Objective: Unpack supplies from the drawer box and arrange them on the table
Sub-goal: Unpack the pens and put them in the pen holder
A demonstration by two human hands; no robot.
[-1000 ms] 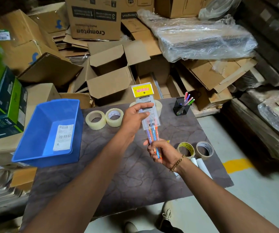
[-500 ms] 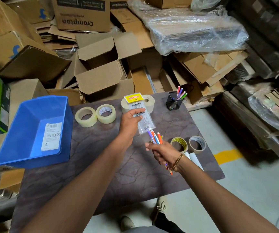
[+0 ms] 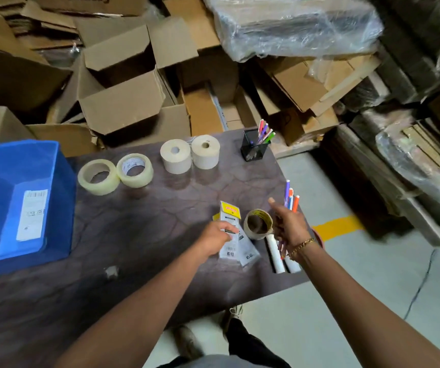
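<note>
The right hand [image 3: 289,224], gripping pens [image 3: 290,197] that point away, is nearer the pen cup [image 3: 254,152] beyond it; the left hand [image 3: 215,239] pinches the packet [image 3: 230,216].

Left hand [image 3: 215,239], right hand [image 3: 290,224]: both curled

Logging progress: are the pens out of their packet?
Out: right hand grips the loose pens; left hand holds the packet separately.

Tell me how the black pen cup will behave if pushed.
The pen cup looks like thin mesh, so probably light and easy to slide. Its pens lean out above the rim, so a high push might tip it.
</note>
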